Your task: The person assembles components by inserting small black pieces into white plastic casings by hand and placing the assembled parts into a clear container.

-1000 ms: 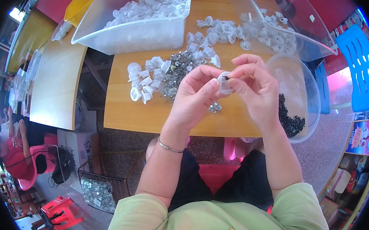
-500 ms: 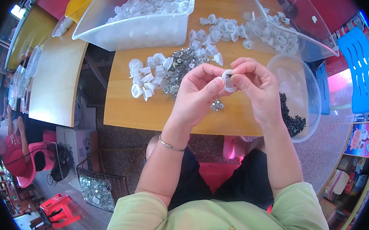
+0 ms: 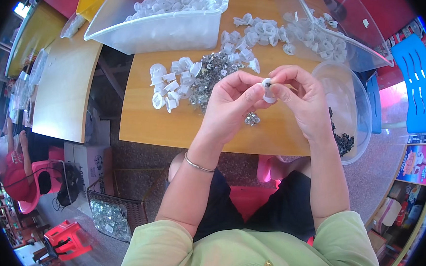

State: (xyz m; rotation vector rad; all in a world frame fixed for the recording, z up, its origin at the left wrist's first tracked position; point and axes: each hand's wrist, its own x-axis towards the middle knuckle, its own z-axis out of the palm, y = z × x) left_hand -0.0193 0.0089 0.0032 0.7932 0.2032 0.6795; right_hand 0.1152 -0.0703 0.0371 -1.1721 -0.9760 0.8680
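Above the table's near part, my left hand (image 3: 235, 99) pinches a small round white plastic part (image 3: 269, 97) between thumb and fingers. From the other side my right hand (image 3: 301, 94) closes its thumb and forefinger on the same part's edge. A tiny dark spot shows on the part by the right fingertips; what it is I cannot make out. Close behind my left hand lies a heap of small shiny metal pieces (image 3: 207, 79), and a smaller cluster of metal pieces (image 3: 252, 119) sits below the held part. White plastic parts (image 3: 172, 84) are piled left of the heap.
A translucent bin (image 3: 166, 35) full of white parts stands at the back left. A clear tub (image 3: 360, 48) lies behind more loose white parts (image 3: 265, 32). Right of my hand, a clear round bowl (image 3: 364, 137) holds small black pieces (image 3: 344, 143). A person (image 3: 18, 166) sits far left.
The white part has turned between my fingers, with a dark spot now showing near its top. Both hands have shifted slightly to the right.
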